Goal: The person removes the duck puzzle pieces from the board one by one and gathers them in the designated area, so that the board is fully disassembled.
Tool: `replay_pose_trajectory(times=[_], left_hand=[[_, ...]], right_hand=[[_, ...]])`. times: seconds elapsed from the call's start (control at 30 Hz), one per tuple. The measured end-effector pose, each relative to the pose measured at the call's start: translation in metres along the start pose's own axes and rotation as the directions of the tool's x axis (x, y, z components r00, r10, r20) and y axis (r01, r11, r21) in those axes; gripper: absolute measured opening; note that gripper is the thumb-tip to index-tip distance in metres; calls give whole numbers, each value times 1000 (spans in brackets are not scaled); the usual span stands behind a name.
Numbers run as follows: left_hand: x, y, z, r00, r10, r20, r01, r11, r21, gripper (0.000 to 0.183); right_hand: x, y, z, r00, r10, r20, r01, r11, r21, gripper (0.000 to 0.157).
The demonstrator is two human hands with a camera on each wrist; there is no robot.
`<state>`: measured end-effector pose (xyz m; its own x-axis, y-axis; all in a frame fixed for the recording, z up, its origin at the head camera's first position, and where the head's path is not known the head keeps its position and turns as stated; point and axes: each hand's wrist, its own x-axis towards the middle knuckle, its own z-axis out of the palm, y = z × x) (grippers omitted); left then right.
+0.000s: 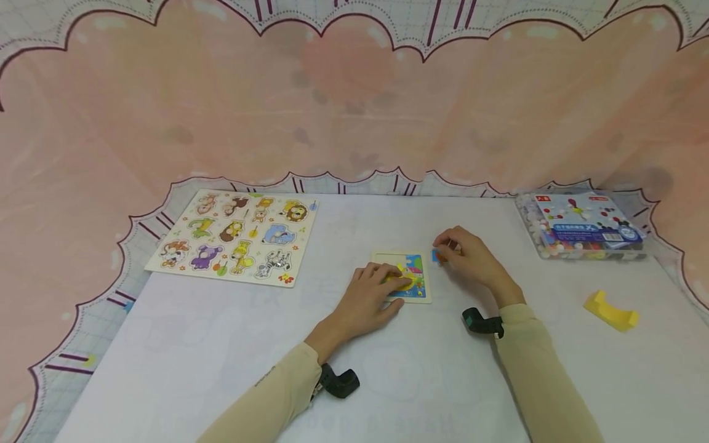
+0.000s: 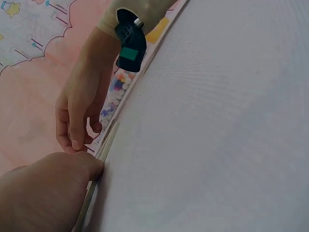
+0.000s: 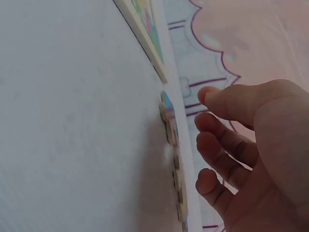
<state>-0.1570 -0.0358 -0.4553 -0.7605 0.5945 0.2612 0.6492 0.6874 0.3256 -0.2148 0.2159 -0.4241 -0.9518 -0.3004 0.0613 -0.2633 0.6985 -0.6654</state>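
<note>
A small puzzle board (image 1: 427,284) with a pale wooden frame and a bright picture lies flat at the middle of the table. My left hand (image 1: 362,298) rests on it, fingers spread over a yellow part of the picture, thumb near the front edge. Just right of the frame, my right hand (image 1: 468,255) hovers with loosely bent fingers over a blue puzzle piece (image 1: 435,256). In the right wrist view, several thin pieces (image 3: 169,123) lie in a row on the table, and a gap shows between them and the fingertips. Between the right fingers nothing shows.
A larger animal peg puzzle (image 1: 303,271) lies at the back left. At the back right stands a clear plastic box (image 1: 589,227) of small coloured parts, with a curved yellow block (image 1: 611,312) in front of it. A patterned curtain (image 1: 354,117) hangs behind the table.
</note>
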Motion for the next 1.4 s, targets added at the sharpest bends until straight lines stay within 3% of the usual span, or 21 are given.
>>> replay_pose_trajectory(times=[0.53,0.7,1.17,1.4], left_hand=[[0,2,-2,1000,17,24,-18,999,41,42],[-1,3,-1,998,11,68,-16,997,79,47],[-1,5,-3,995,2,100,-10,997,82,48],[-1,6,-4,996,2,91,-9,997,78,47]], right_hand=[[2,-24,22,981,-154,122,164,983,-77,20],[2,-25,25,980,-151,130,163,983,-85,21],[3,-28,28,981,-144,133,154,985,-71,13],[3,-29,26,983,-133,124,136,990,-21,25]])
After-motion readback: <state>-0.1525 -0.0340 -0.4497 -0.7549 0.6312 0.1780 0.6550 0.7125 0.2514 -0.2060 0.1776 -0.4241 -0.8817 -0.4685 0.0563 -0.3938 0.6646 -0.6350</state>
